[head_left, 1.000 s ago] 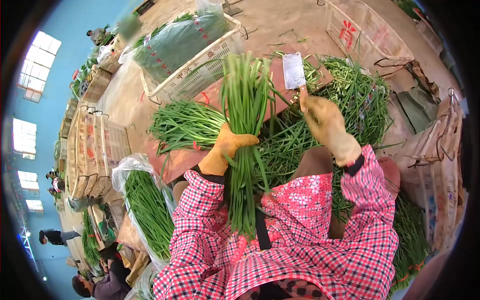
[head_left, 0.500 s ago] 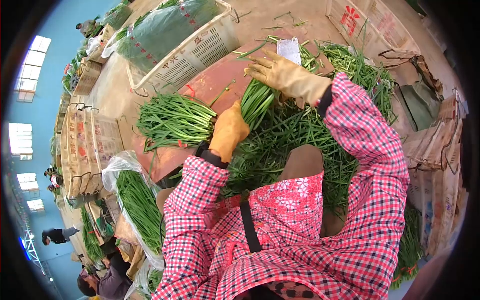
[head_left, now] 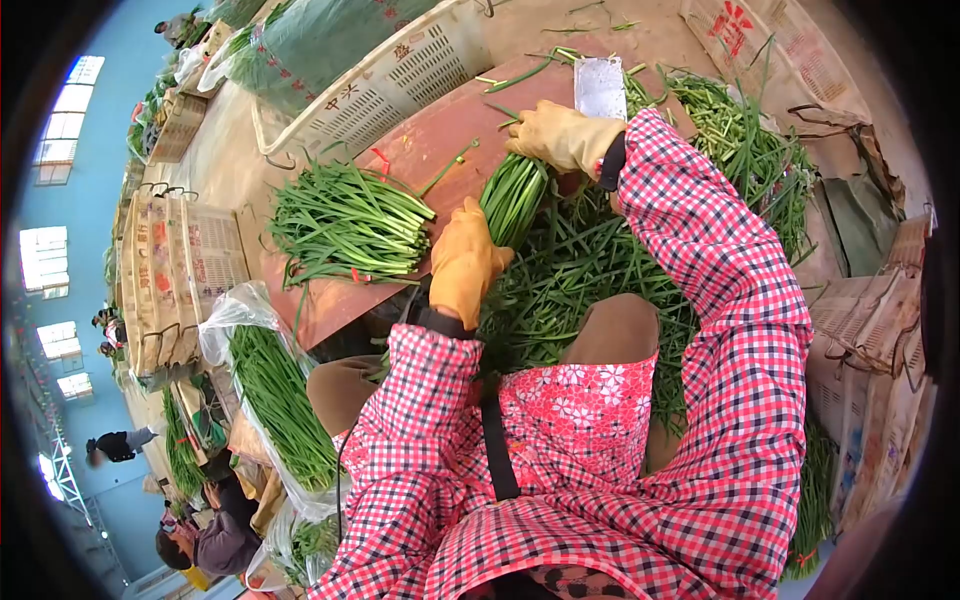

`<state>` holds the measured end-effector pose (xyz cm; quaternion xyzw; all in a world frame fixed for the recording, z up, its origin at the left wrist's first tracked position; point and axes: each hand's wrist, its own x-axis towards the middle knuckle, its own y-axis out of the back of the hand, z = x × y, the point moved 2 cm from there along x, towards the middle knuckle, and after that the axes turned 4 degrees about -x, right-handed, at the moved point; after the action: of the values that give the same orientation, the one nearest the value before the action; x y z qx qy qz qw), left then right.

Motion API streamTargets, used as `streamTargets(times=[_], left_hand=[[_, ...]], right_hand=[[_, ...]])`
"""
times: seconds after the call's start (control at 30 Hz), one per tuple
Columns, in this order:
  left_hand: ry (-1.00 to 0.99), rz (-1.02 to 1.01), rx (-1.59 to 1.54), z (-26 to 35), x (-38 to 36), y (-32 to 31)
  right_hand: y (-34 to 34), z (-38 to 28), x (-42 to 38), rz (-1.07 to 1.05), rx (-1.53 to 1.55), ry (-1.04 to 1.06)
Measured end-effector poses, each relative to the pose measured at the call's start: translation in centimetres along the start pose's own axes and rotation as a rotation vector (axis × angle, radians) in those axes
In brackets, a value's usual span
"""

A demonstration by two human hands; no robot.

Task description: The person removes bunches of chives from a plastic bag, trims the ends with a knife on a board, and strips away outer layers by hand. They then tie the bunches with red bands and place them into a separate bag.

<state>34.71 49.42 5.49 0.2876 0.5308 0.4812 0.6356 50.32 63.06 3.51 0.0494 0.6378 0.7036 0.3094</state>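
Observation:
A bunch of garlic chives (head_left: pixel 513 203) lies slantwise between my gloved hands on the edge of a reddish board (head_left: pixel 440 125). My right hand (head_left: pixel 562 137), in a pale tan glove, is closed round the bunch's upper end. My left hand (head_left: pixel 466 262), in an orange glove, grips its lower left side, with the fingertips partly hidden. Left of that hand rests a bigger pile of chives (head_left: pixel 350 222), cut ends toward me, with a red tie (head_left: pixel 357 274) at its lower edge. Loose leaves (head_left: pixel 560 265) heap over my lap below the bunch.
A white label card (head_left: pixel 600 88) lies beyond my right hand, near more loose stalks (head_left: pixel 725 125). Plastic crates (head_left: pixel 370 95) stand ahead, with stacked crates (head_left: pixel 185 285) at left. A clear bag of chives (head_left: pixel 280 400) sits by my left knee. Other people (head_left: pixel 215 540) are at far left.
My right hand has gone from spread fingers above the bunch to closed round its upper end. My left hand has shifted slightly and stays at the bunch. The view has tilted a little.

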Motion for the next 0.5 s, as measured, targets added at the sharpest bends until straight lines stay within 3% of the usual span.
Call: streamTargets(times=[0.1,0.23,0.37,0.5], left_hand=[[-0.252,0.252,-0.035,0.8,-2.1,1.3],[-0.289,0.5,-0.011,3.7,-1.1,0.8],[-0.131,0.446,0.172,2.9,1.9,-3.4],[-0.183,0.352,0.164,1.5,3.7,-3.8]], right_hand=[[-1.1,0.3,-0.5,0.047,0.047,-0.028],[-1.4,0.3,-0.4,0.043,0.049,-0.03],[-2.2,0.4,0.0,0.048,0.066,-0.062],[-0.1,0.0,-0.8,-0.014,0.046,-0.066]])
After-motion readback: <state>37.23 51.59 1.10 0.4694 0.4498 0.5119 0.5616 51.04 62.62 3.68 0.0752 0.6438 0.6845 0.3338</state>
